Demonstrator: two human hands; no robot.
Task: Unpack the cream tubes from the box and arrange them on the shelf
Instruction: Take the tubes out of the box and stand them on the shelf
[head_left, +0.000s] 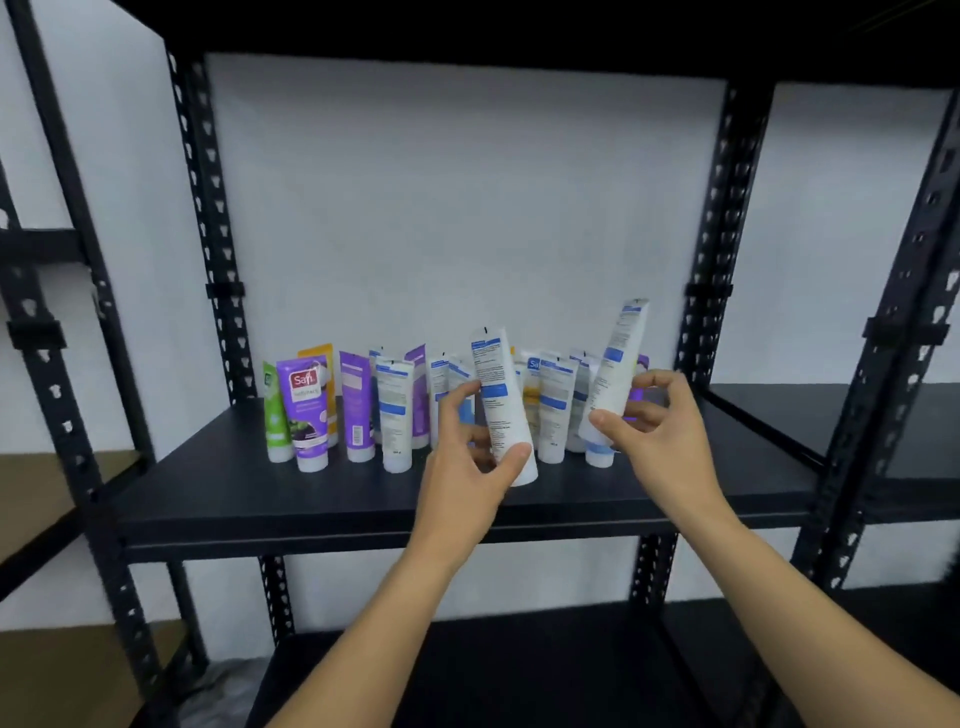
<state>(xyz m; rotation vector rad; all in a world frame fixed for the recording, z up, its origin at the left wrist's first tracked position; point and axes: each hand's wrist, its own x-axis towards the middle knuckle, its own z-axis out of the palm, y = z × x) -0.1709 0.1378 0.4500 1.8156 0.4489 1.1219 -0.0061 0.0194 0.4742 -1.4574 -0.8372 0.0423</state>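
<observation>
Left hand (470, 457) grips a white tube (501, 410) cap-down and right hand (657, 421) pinches another tube (615, 364), both tilted toward one o'clock, apparently to stand beside the row of tubes (358, 410) on the shelf (218, 493).

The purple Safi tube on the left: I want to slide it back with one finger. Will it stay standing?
Probably not. The Safi tube stands on its narrow cap, tall and leaning slightly, so a high push would likely tip it. It may knock over the green tube beside it. Push low, near the cap.
</observation>
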